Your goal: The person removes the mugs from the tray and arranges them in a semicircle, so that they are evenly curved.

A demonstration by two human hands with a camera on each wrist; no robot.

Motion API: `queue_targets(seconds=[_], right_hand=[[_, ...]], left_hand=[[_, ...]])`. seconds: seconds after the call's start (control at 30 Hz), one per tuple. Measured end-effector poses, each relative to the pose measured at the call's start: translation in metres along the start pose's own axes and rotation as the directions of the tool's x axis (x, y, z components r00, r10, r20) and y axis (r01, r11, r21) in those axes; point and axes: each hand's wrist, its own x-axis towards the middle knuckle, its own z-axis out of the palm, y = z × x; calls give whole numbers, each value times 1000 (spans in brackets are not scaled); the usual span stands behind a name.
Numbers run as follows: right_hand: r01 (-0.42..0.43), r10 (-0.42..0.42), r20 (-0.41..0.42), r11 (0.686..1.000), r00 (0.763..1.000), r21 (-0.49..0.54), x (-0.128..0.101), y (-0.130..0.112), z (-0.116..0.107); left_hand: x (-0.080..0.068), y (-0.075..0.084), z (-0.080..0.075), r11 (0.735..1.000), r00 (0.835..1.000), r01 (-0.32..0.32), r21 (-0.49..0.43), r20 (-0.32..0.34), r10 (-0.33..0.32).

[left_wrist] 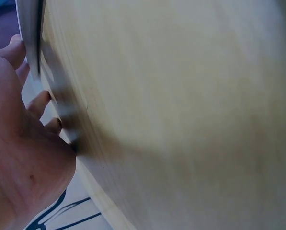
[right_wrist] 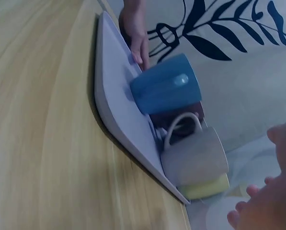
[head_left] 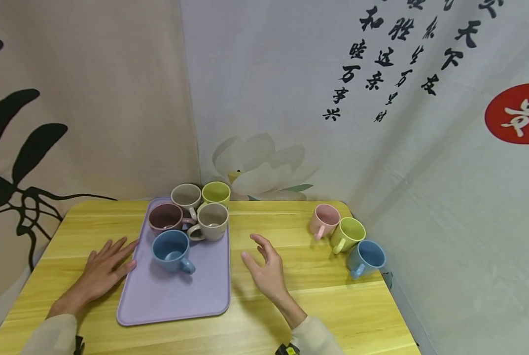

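Note:
A lavender tray [head_left: 175, 296] lies on the yellow wooden table [head_left: 291, 305]. On the tray stand a blue cup [head_left: 171, 250], a mauve cup [head_left: 165, 217], two beige cups [head_left: 213, 221] and a yellow-green cup [head_left: 216, 193]. My left hand [head_left: 113, 261] lies flat on the table, fingertips touching the tray's left edge. My right hand [head_left: 257, 256] hovers just right of the tray, fingers loosely spread, holding nothing. The right wrist view shows the tray [right_wrist: 114, 110], the blue cup [right_wrist: 164, 91] and a beige cup [right_wrist: 195, 158]. The left wrist view shows my left hand [left_wrist: 23, 143] by the tray's rim [left_wrist: 30, 33].
A pink cup [head_left: 325, 220], a yellow-green cup [head_left: 348, 234] and a blue cup [head_left: 366, 258] stand near the table's right edge. Printed cloth hangs close behind and to the right of the table. Bare tabletop lies between the tray and those cups.

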Motion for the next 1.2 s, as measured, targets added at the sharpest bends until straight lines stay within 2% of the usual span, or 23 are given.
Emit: queue_targets(seconds=[0.47,0.7,0.87,1.2], right_hand=[[36,-32,170,999,985,-15,-4,-1,43],[6,-2,216,1000,976,-16,-5,-3,64],[34,-25,256,999,966,-30,-7,-6,78],[29,-28,313,1000,949,3,-10,-9,101]], left_hand=[[1,1,0,1000,1000,14,-1,16,-14],[1,3,-1,1000,999,30,0,26,-30],[0,3,-1,1000,999,30,1,20,-30],[1,2,-2,999,999,33,0,26,-33]])
